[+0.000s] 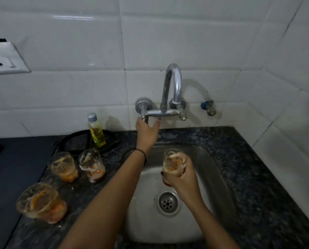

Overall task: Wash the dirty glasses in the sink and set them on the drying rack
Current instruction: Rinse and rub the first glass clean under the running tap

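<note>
My right hand (pixel 181 178) grips a dirty glass (pixel 174 160) upright over the steel sink (pixel 214 177), below the curved faucet spout (pixel 173 83). My left hand (pixel 147 129) reaches up to the left tap handle (pixel 144 118), its fingers and thumb spread on either side of it. Three more dirty glasses with orange residue stand on the dark counter left of the sink: one near the front (pixel 40 202), one further back (pixel 63 166), one beside the sink rim (pixel 91 164). No water runs from the spout.
A bottle of yellow dish liquid (pixel 95 131) stands behind the glasses, next to a black round pan (pixel 74 142). The drain (pixel 168 203) lies in the sink floor. A wall socket (pixel 4 58) is at the left. White tiles back the granite counter (pixel 258 177).
</note>
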